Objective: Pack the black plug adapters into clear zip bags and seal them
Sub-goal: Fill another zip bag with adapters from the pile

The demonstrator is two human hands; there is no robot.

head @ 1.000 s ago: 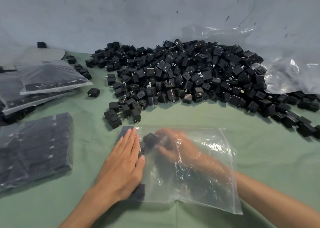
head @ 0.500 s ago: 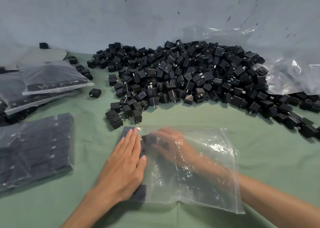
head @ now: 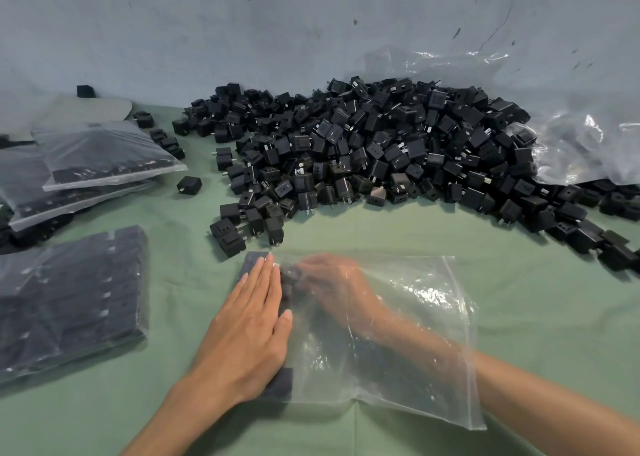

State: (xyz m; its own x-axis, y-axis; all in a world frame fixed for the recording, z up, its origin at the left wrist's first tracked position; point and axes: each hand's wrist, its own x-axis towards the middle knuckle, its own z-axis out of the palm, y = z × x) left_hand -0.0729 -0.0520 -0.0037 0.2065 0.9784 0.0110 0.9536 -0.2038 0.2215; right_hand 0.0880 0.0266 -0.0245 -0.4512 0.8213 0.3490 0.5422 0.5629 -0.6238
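On the green bench a clear bag lies flat, its zip mouth to the right. The left hand lies palm down on the bag's left edge. Its fingers are straight and close together, pressing on a row of adapters inside. The right hand is deep inside the bag, the forearm entering through the mouth from the lower right. Its fingers bend toward a dark adapter just beside the left fingertips, but blur hides whether they grip it. Behind the bag a large pile of loose adapters spreads along the wall. Packed bags lie at the left.
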